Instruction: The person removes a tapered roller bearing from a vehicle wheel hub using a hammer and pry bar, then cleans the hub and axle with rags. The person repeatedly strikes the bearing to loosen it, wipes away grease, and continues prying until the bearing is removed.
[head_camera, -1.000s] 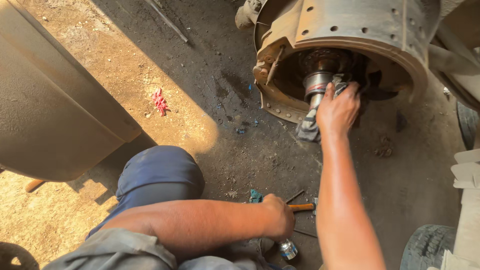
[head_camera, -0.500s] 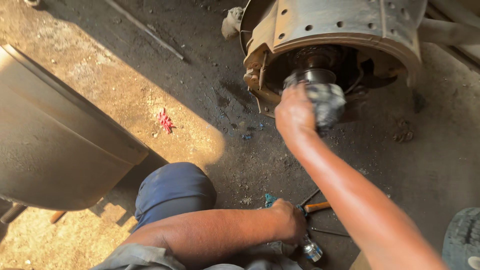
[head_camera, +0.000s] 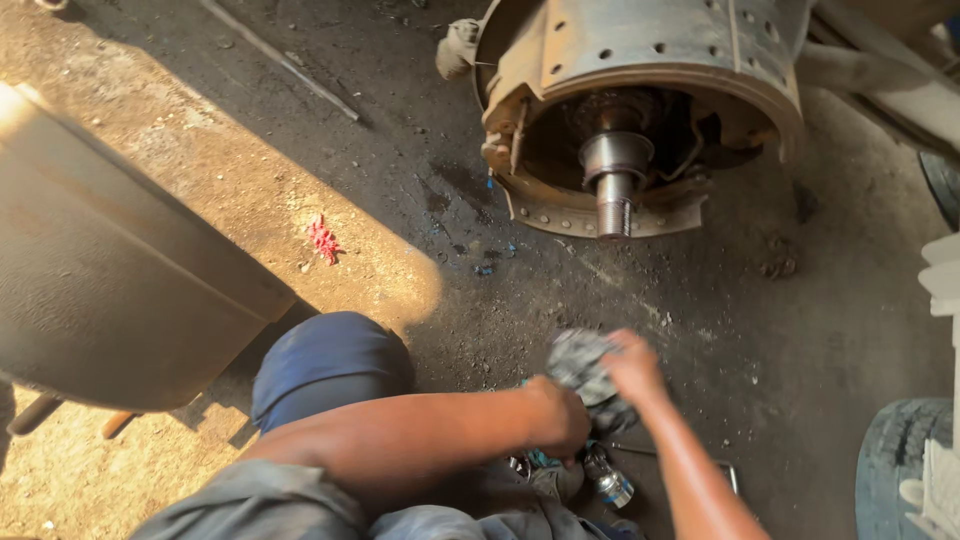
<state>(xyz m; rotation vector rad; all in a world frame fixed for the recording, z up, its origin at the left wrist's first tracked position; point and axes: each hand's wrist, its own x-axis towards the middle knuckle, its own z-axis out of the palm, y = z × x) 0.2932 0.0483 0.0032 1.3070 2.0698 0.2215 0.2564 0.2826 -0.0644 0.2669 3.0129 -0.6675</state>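
Oily workshop ground (head_camera: 700, 330) below a bare axle spindle (head_camera: 615, 185).
Right hand (head_camera: 630, 370) grips a dirty rag (head_camera: 580, 360); left hand (head_camera: 562, 420), clenched, touches it.

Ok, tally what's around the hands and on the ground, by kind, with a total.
Hands: 2, left and right
Rag, held in the right hand: 1
Axle hub with spindle: 1
Red scrap on the ground: 1
Small metal cylinder by the left hand: 1
Tyre: 1
Total: 7
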